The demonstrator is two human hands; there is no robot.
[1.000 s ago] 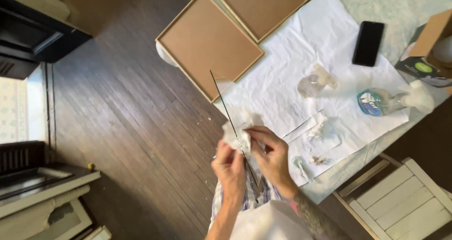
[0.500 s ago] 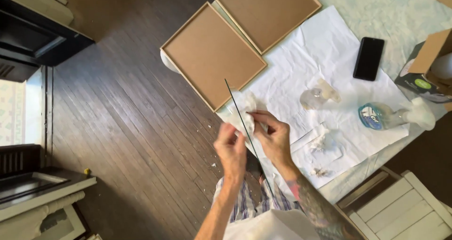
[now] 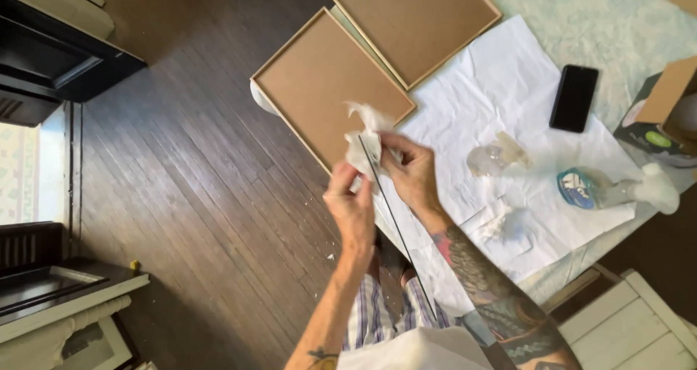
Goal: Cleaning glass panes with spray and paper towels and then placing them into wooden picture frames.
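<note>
Nearest, the left hand (image 3: 350,204) and right hand (image 3: 411,172) are closed around a crumpled white tissue (image 3: 367,139) and a thin, edge-on glass pane (image 3: 392,225), held above the tabletop (image 3: 581,21) edge. Beyond lie white paper (image 3: 508,87), a brown backing board (image 3: 327,87) just behind the tissue, a second board (image 3: 414,18), a black phone (image 3: 573,98) and a spray bottle (image 3: 617,190).

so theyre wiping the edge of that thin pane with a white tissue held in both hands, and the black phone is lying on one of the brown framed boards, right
Not quite. In the head view the black phone lies on the white paper sheet, apart from the brown framed boards. The rest holds: left hand and right hand hold a white tissue on the thin pane.
</note>
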